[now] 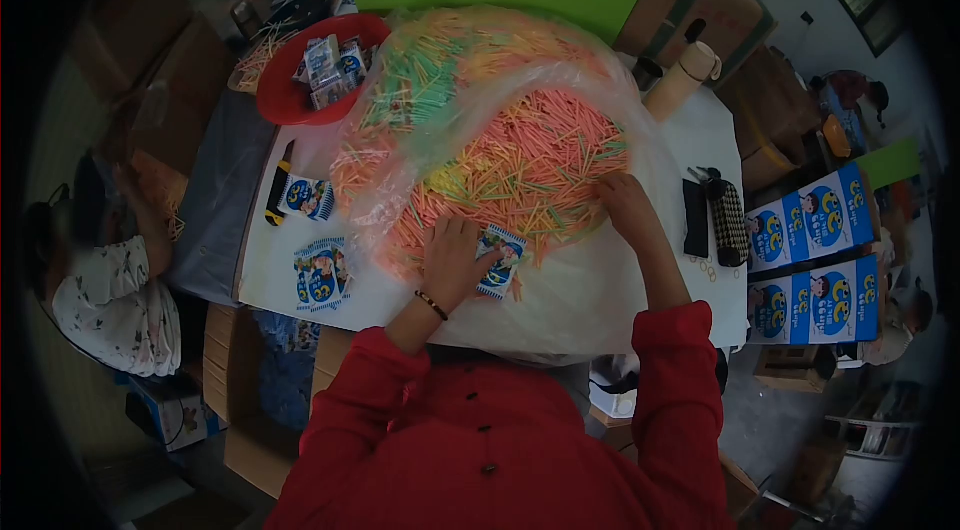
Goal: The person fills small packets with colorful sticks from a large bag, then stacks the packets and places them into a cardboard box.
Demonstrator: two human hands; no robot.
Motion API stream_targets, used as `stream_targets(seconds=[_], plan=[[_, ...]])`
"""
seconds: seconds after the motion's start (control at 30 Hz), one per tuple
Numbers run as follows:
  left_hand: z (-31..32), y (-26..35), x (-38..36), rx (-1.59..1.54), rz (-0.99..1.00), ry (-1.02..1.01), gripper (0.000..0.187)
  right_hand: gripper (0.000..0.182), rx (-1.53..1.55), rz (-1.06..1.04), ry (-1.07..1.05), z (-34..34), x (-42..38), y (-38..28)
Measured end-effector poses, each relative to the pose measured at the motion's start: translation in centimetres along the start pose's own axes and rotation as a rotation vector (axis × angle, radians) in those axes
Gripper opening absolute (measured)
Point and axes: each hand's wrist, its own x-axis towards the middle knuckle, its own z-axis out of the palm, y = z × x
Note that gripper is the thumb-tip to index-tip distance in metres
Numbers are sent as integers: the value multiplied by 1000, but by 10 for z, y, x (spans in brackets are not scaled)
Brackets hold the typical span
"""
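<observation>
A big heap of thin pink, yellow and green sticks (560,140) lies in a clear plastic bag (400,180) spread over the white table. My left hand (452,255), a dark bracelet at its wrist, rests flat on the near edge of the heap with fingers stretched out. Its thumb lies across a blue-and-white printed packet (507,260). At the heap's right edge, my right hand (625,202) has its fingers bent together against the sticks; what is between the fingertips is hidden.
More packets (321,275) lie at left, near a yellow-black utility knife (278,192). A red bowl (270,95) holds packets. A cream bottle (682,80), keys and a checked pouch (728,220) stand at right. Printed boxes (815,305) are stacked beyond. Another person (120,305) sits at left.
</observation>
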Motion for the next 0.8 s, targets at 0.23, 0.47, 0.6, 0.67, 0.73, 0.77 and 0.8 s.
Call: stream_targets(seconds=[0.23, 0.47, 0.6, 0.67, 0.73, 0.77, 0.8], plan=[[-4, 7, 3, 120, -66, -19, 41, 19, 1014, 462, 234, 6, -1, -51], [0, -5, 0, 56, -76, -59, 36, 18, 1068, 559, 232, 52, -2, -82], [1, -16, 0, -64, 54, 121, 25, 18, 1418, 725, 333, 42, 4, -71], [0, -17, 2, -84, 92, 205, 19, 20, 1654, 913, 458, 33, 8, -69], [1, -17, 4, -350, -109, 116, 18, 20, 1759, 938, 414, 29, 7, -63], [5, -20, 5, -349, -111, 118, 18, 19, 1860, 959, 371, 28, 7, -62], [10, -25, 6, -729, -266, 137, 16, 19, 1862, 956, 368, 28, 7, -62]])
